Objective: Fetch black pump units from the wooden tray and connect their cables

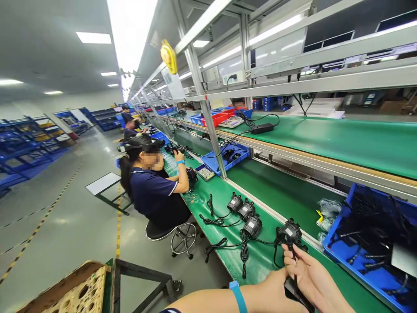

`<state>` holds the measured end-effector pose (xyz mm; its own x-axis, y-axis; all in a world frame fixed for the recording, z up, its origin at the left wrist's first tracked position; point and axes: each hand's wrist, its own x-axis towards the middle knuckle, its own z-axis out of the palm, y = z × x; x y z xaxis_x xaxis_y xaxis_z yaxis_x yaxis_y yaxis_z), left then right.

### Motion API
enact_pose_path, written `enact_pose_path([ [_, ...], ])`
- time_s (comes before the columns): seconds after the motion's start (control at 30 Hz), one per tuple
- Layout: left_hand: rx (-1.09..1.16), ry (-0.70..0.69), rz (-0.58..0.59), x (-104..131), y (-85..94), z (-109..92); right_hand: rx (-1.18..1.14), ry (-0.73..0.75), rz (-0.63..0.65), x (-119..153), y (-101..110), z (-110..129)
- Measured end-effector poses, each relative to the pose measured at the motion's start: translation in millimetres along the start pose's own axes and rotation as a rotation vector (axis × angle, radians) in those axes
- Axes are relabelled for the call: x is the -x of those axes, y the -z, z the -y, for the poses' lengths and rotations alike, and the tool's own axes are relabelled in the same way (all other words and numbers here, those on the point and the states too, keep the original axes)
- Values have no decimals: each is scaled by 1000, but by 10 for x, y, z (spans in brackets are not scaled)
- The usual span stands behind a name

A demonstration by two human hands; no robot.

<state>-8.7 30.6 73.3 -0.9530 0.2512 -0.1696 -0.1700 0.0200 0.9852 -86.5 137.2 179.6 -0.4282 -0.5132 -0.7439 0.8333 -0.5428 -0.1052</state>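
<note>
The right grip (311,271) is pinching a slim black piece (295,255) beside a black ribbed device (291,231), which is resting at near right on the green-topped counter (259,261); the left grip (273,284) I cannot tell.

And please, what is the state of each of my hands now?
Left hand: fingers mostly hidden, so open or closed cannot be told.
Right hand: closed, holding a slim black piece by the black device.
</note>
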Motion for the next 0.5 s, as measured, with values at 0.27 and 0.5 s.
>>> enact_pose_path([
  [0.27, 271, 266, -383, 130, 112, -311, 733, 346, -40, -702, 654, 632],
  [0.5, 535, -28, -575, 456, 359, -583, 1331, 308, -797, -1600, 1711, 521],
])
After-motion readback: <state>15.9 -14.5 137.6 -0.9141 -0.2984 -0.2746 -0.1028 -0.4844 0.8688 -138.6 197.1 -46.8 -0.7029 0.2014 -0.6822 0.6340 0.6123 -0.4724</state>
